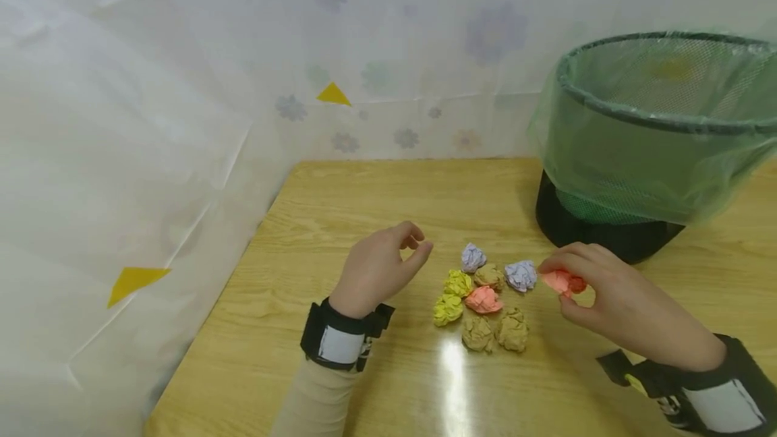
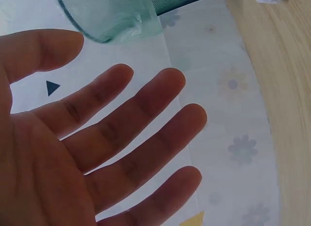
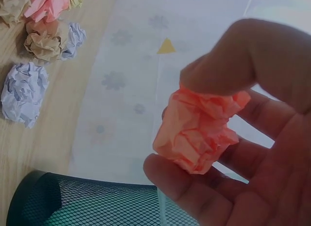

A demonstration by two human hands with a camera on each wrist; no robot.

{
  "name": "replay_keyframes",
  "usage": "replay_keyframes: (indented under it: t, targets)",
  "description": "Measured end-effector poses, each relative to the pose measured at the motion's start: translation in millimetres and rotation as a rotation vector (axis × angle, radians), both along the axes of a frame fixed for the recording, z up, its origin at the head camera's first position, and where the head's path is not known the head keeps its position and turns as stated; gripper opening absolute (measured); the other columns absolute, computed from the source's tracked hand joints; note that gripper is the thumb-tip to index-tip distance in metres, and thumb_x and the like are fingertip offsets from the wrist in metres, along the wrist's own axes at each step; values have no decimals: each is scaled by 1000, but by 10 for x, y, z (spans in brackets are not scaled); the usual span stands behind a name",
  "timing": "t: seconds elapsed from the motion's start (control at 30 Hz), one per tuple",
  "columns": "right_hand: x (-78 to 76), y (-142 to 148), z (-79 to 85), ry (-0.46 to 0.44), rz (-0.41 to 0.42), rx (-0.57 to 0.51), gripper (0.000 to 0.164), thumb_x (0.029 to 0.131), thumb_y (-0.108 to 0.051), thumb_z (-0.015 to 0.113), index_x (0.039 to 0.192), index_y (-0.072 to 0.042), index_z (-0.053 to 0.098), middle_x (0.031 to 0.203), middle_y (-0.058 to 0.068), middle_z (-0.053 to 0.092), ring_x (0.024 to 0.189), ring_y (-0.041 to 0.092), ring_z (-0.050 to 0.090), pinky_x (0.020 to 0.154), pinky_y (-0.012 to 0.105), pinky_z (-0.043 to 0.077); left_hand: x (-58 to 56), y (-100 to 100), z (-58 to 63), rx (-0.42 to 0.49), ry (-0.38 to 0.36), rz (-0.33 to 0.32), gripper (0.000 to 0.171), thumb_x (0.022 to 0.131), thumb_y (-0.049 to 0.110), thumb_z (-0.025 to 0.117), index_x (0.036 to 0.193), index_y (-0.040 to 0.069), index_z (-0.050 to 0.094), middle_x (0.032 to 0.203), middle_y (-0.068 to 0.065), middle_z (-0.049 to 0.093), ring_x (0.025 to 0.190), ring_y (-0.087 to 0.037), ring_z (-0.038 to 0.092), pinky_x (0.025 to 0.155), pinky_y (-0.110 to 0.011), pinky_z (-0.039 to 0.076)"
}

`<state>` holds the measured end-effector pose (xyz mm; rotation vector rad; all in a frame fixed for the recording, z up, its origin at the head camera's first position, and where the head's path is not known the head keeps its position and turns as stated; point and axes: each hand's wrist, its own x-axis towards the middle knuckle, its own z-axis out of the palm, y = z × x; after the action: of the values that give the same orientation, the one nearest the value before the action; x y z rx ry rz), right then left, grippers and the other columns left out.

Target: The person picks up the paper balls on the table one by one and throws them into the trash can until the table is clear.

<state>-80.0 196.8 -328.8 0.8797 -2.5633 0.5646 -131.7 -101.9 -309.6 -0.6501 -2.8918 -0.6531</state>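
My right hand (image 1: 613, 302) pinches a crumpled ball of coral-pink paper (image 3: 199, 131) between thumb and fingers, to the right of the other paper balls. Over the wood to the left of them is my left hand (image 1: 385, 265), fingers loosely bent and holding nothing; the left wrist view shows its palm and spread fingers. Between the hands lie a second pink paper ball (image 1: 483, 299), yellow paper balls (image 1: 448, 309), white paper balls (image 1: 521, 276) and several brown paper balls (image 1: 512, 330), grouped close together on the table.
A black mesh wastebasket (image 1: 607, 221) with a green plastic bag (image 1: 631, 160) over its rim stands at the back right, beyond my right hand. The wooden table (image 1: 340, 201) meets flower-patterned sheeting (image 1: 413, 46) at the back and left. Yellow triangles (image 1: 333, 94) mark the sheeting.
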Motion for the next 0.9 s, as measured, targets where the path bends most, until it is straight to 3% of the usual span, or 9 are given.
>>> replay_keyframes:
  t: [0.27,0.9]
  targets:
    - [-11,-10,37,8,1,5,48,58,-1,76,101,-16,61,95,-9,53,80,4,42,66,16,38,12,-16,14,0,7,3,31,94,40,52,106,14,63,94,0,68,40,-5,42,40,-24,35]
    - [-16,34,149,65,15,-32,46,58,0,72,98,-19,61,95,-11,53,82,5,41,69,15,35,46,-15,45,20,-22,3,33,94,41,51,108,13,63,96,-2,68,52,-6,50,44,-24,38]
